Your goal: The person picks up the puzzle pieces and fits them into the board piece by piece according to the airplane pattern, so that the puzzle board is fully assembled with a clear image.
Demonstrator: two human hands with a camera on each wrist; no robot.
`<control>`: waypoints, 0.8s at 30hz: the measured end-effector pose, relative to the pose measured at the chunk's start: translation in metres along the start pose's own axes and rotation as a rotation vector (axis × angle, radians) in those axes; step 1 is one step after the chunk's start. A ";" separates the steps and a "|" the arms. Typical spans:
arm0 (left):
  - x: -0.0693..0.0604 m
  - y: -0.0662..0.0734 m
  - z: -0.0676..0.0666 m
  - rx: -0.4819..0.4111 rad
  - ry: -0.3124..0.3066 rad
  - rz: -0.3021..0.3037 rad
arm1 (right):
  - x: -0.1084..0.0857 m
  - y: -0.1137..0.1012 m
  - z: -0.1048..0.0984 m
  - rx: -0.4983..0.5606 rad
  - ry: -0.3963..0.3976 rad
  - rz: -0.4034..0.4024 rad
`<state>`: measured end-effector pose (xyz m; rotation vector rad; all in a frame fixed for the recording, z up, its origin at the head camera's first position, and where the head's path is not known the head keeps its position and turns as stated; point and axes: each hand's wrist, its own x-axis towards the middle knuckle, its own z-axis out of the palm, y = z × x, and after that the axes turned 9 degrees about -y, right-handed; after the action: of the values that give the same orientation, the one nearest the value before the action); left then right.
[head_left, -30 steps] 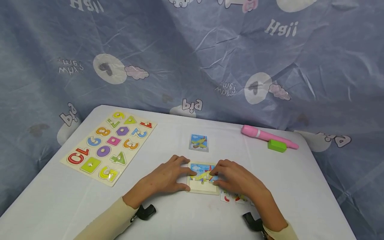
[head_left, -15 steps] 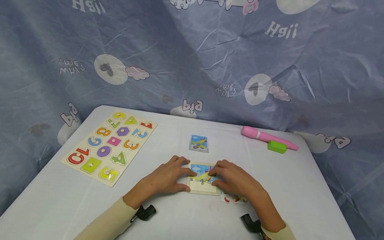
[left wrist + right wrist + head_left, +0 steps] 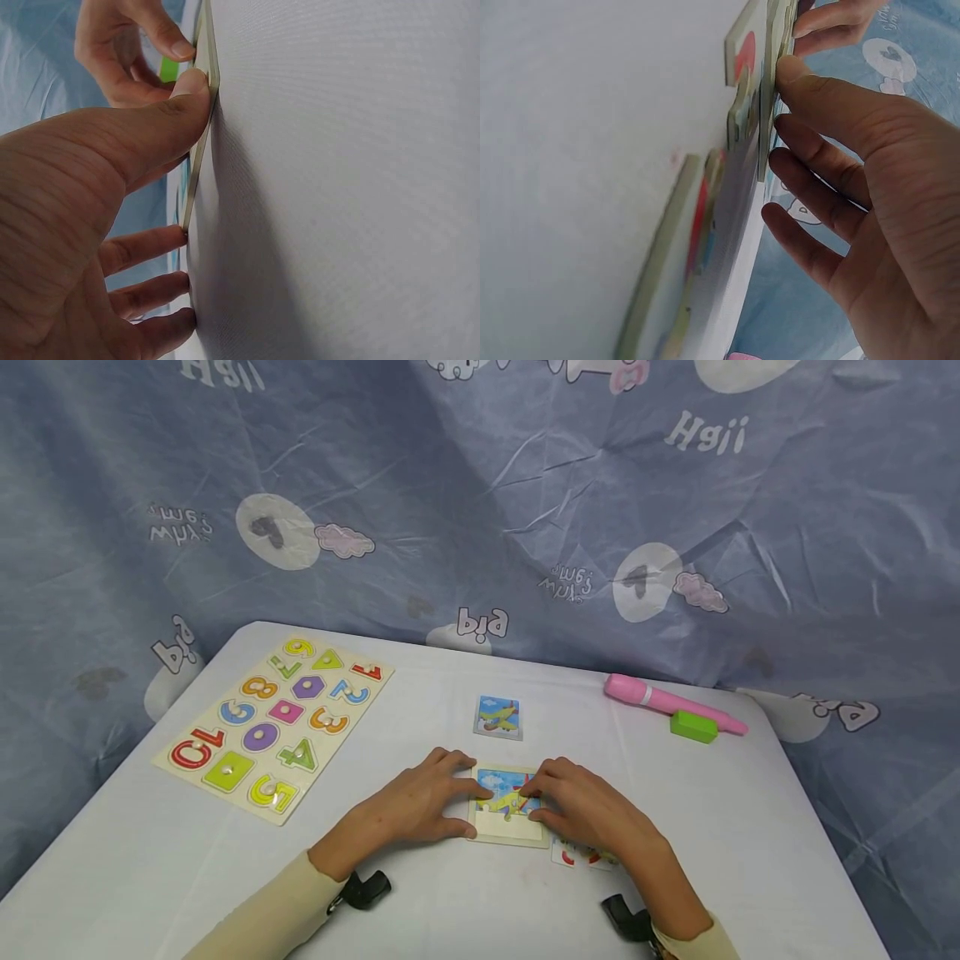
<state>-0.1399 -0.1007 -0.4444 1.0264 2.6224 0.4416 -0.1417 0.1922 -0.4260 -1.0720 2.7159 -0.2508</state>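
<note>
A small wooden puzzle board (image 3: pixel 504 829) lies on the white table, airplane pieces filling its upper part and pale wood showing along the bottom. My left hand (image 3: pixel 416 802) grips its left side, thumb at the near corner and a finger reaching onto the picture; in the left wrist view that thumb (image 3: pixel 191 84) presses the board's edge. With thumb and index finger my right hand (image 3: pixel 592 806) pinches a puzzle piece (image 3: pixel 524 803) at the picture's right side. Loose puzzle pieces (image 3: pixel 564 852) lie partly under the right hand, also seen as loose pieces (image 3: pixel 739 49) in the right wrist view.
Beyond the board lies a small airplane picture card (image 3: pixel 498 717). A number-and-shape board (image 3: pixel 283 712) occupies the table's left. At the back right are a pink pen-shaped stick (image 3: pixel 660 697) and a green block (image 3: pixel 693 727). A patterned curtain (image 3: pixel 465 485) hangs behind.
My right hand has shifted slightly left over the picture, with the piece at its fingertips moving inward. The left hand stays on the board's left side.
</note>
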 end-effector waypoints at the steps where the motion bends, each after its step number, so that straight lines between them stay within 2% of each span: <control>1: 0.000 0.000 0.000 0.001 0.001 0.001 | 0.000 0.000 0.000 -0.002 0.004 -0.003; 11: -0.001 0.001 0.000 -0.011 -0.002 0.002 | 0.000 0.000 0.003 0.049 0.025 -0.019; 24: -0.001 -0.001 -0.001 -0.008 -0.008 0.003 | -0.004 0.001 0.000 0.055 -0.002 -0.017</control>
<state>-0.1398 -0.1020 -0.4434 1.0270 2.6101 0.4471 -0.1396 0.1954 -0.4253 -1.0793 2.6826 -0.3250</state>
